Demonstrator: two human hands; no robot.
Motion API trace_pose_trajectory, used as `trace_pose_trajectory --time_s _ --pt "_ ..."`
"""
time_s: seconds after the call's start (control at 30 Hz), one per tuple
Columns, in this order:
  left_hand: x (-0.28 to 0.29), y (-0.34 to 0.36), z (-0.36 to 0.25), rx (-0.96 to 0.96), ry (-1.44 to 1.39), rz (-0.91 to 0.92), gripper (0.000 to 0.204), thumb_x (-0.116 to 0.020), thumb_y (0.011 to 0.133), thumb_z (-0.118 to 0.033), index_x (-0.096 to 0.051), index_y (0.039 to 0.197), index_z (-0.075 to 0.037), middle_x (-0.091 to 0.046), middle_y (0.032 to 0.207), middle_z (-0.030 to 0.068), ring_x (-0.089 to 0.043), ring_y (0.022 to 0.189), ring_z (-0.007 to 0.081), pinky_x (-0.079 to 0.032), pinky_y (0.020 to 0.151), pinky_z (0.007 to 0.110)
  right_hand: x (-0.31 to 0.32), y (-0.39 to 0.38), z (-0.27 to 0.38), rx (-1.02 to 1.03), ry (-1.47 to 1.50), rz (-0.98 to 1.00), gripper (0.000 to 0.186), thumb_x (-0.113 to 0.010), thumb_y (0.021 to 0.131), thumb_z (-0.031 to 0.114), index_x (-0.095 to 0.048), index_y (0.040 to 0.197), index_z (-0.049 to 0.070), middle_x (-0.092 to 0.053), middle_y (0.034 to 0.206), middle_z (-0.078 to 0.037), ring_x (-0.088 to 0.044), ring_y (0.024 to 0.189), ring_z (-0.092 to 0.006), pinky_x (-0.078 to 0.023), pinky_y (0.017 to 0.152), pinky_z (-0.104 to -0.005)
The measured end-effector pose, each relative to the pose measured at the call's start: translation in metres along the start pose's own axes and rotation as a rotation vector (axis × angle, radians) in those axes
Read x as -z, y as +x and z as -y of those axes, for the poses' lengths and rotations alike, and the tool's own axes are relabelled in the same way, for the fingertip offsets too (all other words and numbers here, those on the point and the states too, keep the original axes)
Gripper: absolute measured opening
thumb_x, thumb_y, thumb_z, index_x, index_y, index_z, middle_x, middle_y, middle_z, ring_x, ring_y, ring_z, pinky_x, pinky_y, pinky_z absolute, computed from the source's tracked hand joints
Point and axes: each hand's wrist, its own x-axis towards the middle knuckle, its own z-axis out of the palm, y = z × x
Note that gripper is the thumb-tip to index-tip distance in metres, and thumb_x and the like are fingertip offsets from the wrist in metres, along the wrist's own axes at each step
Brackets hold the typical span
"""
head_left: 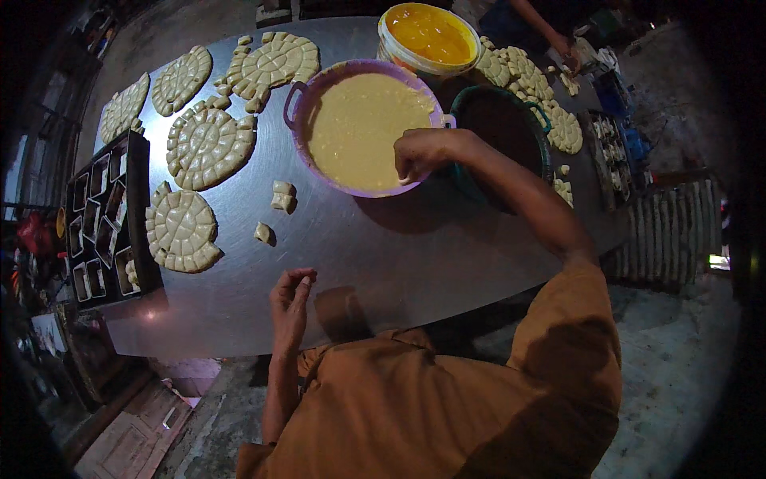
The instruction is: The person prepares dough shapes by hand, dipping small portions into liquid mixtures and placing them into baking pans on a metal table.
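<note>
A purple basin [298, 142] full of pale yellow, batter-like mixture [359, 128] stands on the metal table. My right hand [427, 152] reaches over the basin's right side, its fingers curled down at the inner rim. Something pale shows by the fingertips; I cannot make out what they grip. Nearer to me, my left hand [290, 307] hovers by the table's front edge, thumb and fingers drawn together with nothing seen between them. Beyond it lie a small dough piece [263, 232] and a pair of joined dough pieces [283, 196].
Cut dough rounds [210, 148] cover the table's left side; more dough [527, 80] lies far right. A black rack of tins [104, 219] stands at the left edge. Behind are a bucket of yellow stuff [427, 36] and a dark green-rimmed tub [547, 148]. Another person's hand [568, 54] works far right.
</note>
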Motion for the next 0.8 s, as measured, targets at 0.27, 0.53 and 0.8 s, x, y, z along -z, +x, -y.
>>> trace_pose_trajectory --time_s 0.27,0.53,0.8 --pt "0.006 0.002 -0.005 0.028 -0.012 0.0 0.016 -0.06 0.099 -0.014 -0.066 0.107 -0.002 -0.067 0.107 0.007 -0.062 0.104 0.017 -0.047 0.096 0.032 0.005 -0.002 -0.012 0.048 0.311 0.059 0.025 -0.07 0.083 0.01 -0.074 0.107 0.004 -0.075 0.096 -0.009 -0.069 0.087 -0.0195 -0.053 0.076 -0.0333" --pt "-0.046 0.012 -0.03 0.319 -0.584 0.299 0.037 -0.056 0.101 -0.026 -0.055 0.129 -0.002 -0.064 0.12 0.0142 -0.063 0.106 0.0237 -0.05 0.097 0.038 -0.033 -0.009 0.045 0.349 1.458 -0.247 0.057 -0.07 0.09 0.01 -0.043 0.14 0.008 -0.063 0.117 -0.006 -0.063 0.106 -0.015 -0.054 0.087 -0.0306" --pt "-0.077 0.02 -0.06 0.276 -0.763 0.29 0.036 -0.056 0.102 -0.029 -0.054 0.13 -0.007 -0.061 0.125 0.0068 -0.058 0.115 0.0204 -0.047 0.098 0.037 -0.099 0.004 0.137 0.506 1.934 -0.593 0.074 -0.068 0.09 0.001 -0.028 0.151 0.016 -0.054 0.131 -0.011 -0.064 0.111 -0.0199 -0.059 0.089 -0.0329"
